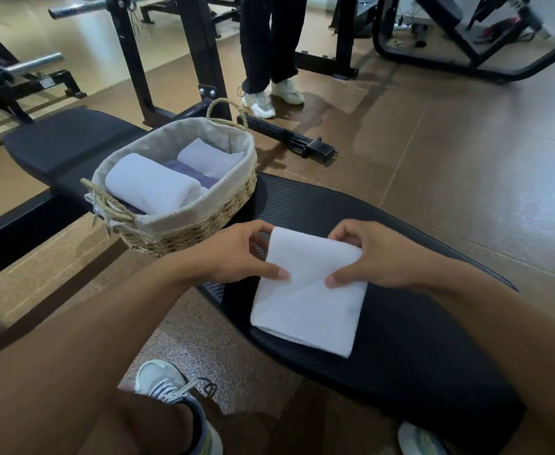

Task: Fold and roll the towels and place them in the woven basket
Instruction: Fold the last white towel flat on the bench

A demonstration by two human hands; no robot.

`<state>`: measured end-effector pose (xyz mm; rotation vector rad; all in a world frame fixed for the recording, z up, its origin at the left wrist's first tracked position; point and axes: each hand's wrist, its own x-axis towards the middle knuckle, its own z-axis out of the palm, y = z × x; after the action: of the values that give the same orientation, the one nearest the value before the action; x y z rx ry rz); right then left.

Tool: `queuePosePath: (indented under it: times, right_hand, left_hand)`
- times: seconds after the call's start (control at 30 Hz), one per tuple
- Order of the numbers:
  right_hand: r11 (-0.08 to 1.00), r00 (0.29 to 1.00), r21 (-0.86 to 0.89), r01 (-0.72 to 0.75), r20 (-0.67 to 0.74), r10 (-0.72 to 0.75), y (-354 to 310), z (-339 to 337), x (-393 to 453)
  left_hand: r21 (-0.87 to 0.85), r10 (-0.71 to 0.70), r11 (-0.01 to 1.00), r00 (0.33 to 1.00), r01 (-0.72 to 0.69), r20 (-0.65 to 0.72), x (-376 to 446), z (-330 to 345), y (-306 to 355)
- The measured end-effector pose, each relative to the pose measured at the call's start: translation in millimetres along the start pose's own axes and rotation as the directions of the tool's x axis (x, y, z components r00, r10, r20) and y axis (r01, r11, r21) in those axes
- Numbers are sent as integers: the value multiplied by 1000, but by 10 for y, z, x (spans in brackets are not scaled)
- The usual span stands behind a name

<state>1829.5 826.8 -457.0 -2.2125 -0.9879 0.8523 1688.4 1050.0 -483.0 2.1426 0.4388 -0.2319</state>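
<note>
A folded white towel (pixel 309 297) lies flat on the black padded bench (pixel 417 339) in front of me. My left hand (pixel 233 254) grips the towel's far left edge, thumb pressed on top. My right hand (pixel 378 257) grips the far right edge the same way. To the left on the bench stands the woven basket (pixel 204 221) with a beige cloth liner. Inside it lie a rolled white towel (pixel 151 183), another white roll (pixel 209 157) at the far end, and a purple towel (pixel 184 172) between them.
Another person's legs and pale shoes (pixel 271 93) stand beyond the basket. Black gym frames (pixel 171 60) and barbells (pixel 23 65) fill the back and left. My own shoes (pixel 171 392) rest on the brown floor below the bench.
</note>
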Motion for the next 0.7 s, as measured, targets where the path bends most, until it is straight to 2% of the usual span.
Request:
queuePosePath:
  times: [0.07,0.17,0.27,0.33,0.47,0.6,0.7]
  right_hand:
    - [997,997,52,64,-34,-62,29,-23,19]
    - [996,996,54,74,-56,-71,93,-38,79]
    - [998,999,-43,38,28,-36,140,-37,126]
    - [994,1000,-105,27,15,-26,158,-29,158]
    - [987,991,-146,61,-106,-77,157,-34,224]
    - [965,892,-224,137,-397,-218,216,19,292]
    - [954,872,-275,123,-429,-236,306,37,324]
  left_hand:
    - [-63,54,996,998,-56,-38,18,30,13]
    - [-36,91,995,992,-94,-93,60,89,40]
    - [15,99,995,989,-98,-111,115,117,20]
    - [49,102,994,988,-97,-119,143,124,4]
    - [57,137,990,970,-128,-201,178,125,-4]
    - [179,182,977,898,-118,-400,233,101,-96]
    - [177,189,977,858,-116,-477,248,84,-177]
